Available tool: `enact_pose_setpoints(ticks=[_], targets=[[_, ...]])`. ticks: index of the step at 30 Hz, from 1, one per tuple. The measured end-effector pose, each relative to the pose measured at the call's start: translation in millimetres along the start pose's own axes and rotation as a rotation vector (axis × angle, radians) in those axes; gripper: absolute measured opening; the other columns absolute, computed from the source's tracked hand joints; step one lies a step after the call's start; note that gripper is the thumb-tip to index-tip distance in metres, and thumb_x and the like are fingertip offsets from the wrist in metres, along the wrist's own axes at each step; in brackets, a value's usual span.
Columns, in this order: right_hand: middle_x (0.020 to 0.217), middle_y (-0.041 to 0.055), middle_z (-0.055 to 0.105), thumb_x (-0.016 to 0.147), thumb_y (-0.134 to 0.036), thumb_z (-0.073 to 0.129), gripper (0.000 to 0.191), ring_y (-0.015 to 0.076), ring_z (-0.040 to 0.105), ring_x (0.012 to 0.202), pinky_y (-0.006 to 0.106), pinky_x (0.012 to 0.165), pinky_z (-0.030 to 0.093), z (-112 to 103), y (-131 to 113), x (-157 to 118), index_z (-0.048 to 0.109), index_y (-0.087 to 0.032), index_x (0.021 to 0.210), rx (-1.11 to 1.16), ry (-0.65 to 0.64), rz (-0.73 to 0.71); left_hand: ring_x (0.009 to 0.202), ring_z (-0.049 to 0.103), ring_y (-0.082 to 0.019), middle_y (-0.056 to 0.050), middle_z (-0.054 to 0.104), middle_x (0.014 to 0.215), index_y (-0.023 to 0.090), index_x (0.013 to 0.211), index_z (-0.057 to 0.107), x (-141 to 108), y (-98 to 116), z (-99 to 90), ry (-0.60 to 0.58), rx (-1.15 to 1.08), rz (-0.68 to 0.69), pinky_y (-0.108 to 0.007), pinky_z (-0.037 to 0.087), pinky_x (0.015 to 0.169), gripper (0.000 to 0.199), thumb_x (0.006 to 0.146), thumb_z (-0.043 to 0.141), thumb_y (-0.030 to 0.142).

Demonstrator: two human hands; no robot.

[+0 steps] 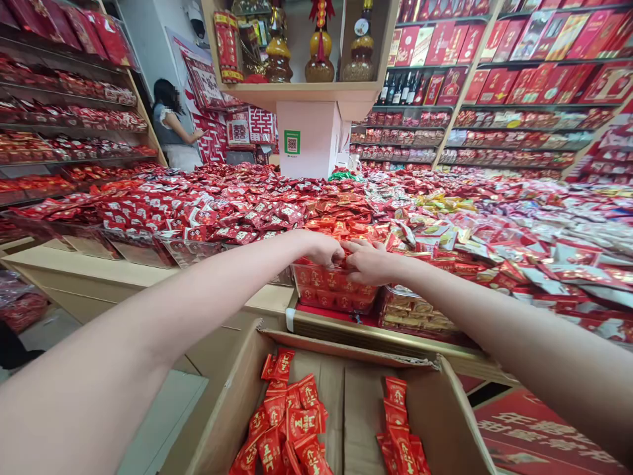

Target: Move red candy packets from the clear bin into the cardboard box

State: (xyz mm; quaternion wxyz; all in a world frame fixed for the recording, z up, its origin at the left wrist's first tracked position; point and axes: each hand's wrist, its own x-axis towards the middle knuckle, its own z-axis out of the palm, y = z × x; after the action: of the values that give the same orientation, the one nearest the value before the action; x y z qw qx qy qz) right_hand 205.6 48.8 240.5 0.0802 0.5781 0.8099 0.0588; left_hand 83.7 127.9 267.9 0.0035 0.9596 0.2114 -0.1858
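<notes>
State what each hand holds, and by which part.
Cannot be told: both the left hand and right hand rest on red packets in a clear bin.

Both arms are stretched forward | left hand (324,249) is curled, palm down | right hand (368,260) is met fingertip to fingertip

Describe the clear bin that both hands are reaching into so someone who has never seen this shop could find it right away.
Start at the pink pillar in the middle of the big candy display, then come straight toward the near edge of the counter. There, just above the open cardboard box, sits the clear bin where the left hand and right hand meet. It holds orange-red packets, unlike the gold-brown ones in the bin to its right.
</notes>
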Motion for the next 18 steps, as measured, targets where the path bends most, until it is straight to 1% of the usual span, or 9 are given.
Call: enact_pose_setpoints(ticks=[4, 6, 9, 12, 14, 18], targets=[[0.133, 0.0100, 0.032, 0.072, -0.026, 0.048, 0.027, 0.0340, 0.023, 0.122, 0.062, 0.086, 0.027, 3.5, -0.9, -1.2, 0.063, -0.022, 0.095, 0.033, 0.041, 0.012, 0.064, 0.050, -0.012, 0.004, 0.064, 0.080, 0.025, 0.090, 0.061, 3.8, 2.7, -1.6, -0.018, -0.003, 0.001, -0.022, 0.036, 0.058, 0.030, 0.063, 0.051, 0.015], [0.134, 0.0077, 0.030, 0.071, -0.024, 0.049, 0.026, 0.0333, 0.022, 0.123, 0.063, 0.087, 0.024, 4.4, -2.1, -1.5, 0.064, -0.025, 0.092, 0.061, 0.050, 0.036, 0.065, 0.050, -0.013, 0.003, 0.064, 0.080, 0.024, 0.090, 0.062, 4.2, 2.2, -0.9, -0.025, -0.003, -0.001, -0.022, 0.037, 0.060, 0.031, 0.063, 0.050, 0.015], [0.137, 0.0043, 0.026, 0.071, -0.023, 0.051, 0.025, 0.0331, 0.019, 0.124, 0.065, 0.089, 0.018, 3.5, -4.4, -1.6, 0.065, -0.028, 0.091, 0.113, 0.032, 0.072, 0.066, 0.051, -0.013, 0.002, 0.065, 0.081, 0.023, 0.092, 0.061, 3.4, 0.6, 0.3, -0.027, -0.006, -0.007, -0.023, 0.038, 0.060, 0.032, 0.062, 0.050, 0.016], [0.131, 0.0057, 0.034, 0.070, -0.019, 0.051, 0.023, 0.0338, 0.022, 0.122, 0.066, 0.089, 0.018, 0.3, -7.9, -1.3, 0.066, -0.027, 0.086, 0.121, 0.016, 0.100, 0.068, 0.051, -0.013, 0.002, 0.064, 0.087, 0.024, 0.096, 0.060, 1.7, 1.0, 0.1, -0.022, -0.004, -0.009, -0.022, 0.038, 0.060, 0.036, 0.062, 0.051, 0.017], [0.128, 0.0067, 0.036, 0.070, -0.018, 0.050, 0.022, 0.0345, 0.025, 0.120, 0.066, 0.088, 0.019, -1.7, -9.8, -1.2, 0.067, -0.025, 0.083, 0.103, 0.015, 0.096, 0.066, 0.050, -0.012, 0.003, 0.065, 0.086, 0.026, 0.096, 0.061, 0.3, 2.7, -0.7, -0.028, -0.003, -0.019, -0.022, 0.037, 0.059, 0.036, 0.062, 0.051, 0.016], [0.135, 0.0073, 0.027, 0.073, -0.023, 0.051, 0.023, 0.0359, 0.022, 0.122, 0.066, 0.091, 0.018, -2.7, -9.8, -2.0, 0.065, -0.021, 0.091, 0.058, -0.010, 0.076, 0.064, 0.050, -0.012, 0.004, 0.065, 0.083, 0.027, 0.093, 0.064, -1.3, 6.9, -2.1, -0.056, -0.012, -0.043, -0.022, 0.037, 0.057, 0.037, 0.062, 0.049, 0.012]])
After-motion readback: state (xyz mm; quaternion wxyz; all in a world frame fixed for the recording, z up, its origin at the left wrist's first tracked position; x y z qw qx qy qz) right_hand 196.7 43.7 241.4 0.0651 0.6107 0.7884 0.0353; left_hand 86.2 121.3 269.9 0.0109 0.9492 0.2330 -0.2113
